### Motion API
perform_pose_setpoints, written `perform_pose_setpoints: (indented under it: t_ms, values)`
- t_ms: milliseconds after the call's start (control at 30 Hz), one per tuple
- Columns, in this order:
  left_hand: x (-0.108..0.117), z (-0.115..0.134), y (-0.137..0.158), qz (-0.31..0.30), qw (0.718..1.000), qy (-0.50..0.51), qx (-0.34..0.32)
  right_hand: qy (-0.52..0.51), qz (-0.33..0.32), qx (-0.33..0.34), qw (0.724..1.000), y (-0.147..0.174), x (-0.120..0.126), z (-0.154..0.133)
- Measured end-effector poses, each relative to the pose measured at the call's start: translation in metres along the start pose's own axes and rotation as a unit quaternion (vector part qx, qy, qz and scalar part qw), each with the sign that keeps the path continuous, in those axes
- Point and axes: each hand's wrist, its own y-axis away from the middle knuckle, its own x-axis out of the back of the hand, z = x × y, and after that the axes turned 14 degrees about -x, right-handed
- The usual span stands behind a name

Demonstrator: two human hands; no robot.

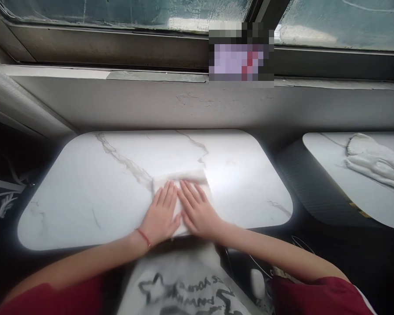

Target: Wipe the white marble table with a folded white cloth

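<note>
A folded white cloth (pixel 197 176) lies near the front edge of a white marble-patterned table (pixel 249 175). My left hand (pixel 160 212) presses flat on the cloth, fingers stretched out and pointing away from me, a red string around its wrist. Beside it my right hand (pixel 198 210) also lies flat on the cloth, its fingers slightly spread. The thumbs come close together near the table's front edge. The palms cover much of the cloth.
On a second marble-patterned table (pixel 335 157) to the right lies a crumpled white knitted item (pixel 377 159). Behind stand a low wall (pixel 134 100) and windows (pixel 118 13). White cables (pixel 8 203) hang at the left. A printed white fabric (pixel 184 271) is below my hands.
</note>
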Motion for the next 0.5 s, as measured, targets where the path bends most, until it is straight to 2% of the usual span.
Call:
perform_pose_setpoints:
  t_ms: [100,267,367,500]
  values:
    - [0.004,-0.008,0.006,0.002,1.000,0.005,-0.023,0.046,0.001,0.011,0.999,-0.004,0.007,-0.011]
    - [0.006,-0.029,0.018,0.005,0.998,0.035,-0.056,0.088,-0.013,0.089,0.992,-0.026,0.020,-0.008]
    - [0.007,-0.046,0.024,-0.006,0.997,0.045,-0.060,0.082,-0.003,0.108,0.991,-0.037,0.015,-0.005]
    - [0.004,-0.075,0.022,-0.021,0.996,0.061,-0.057,0.034,0.004,0.084,0.996,-0.057,-0.004,-0.003]
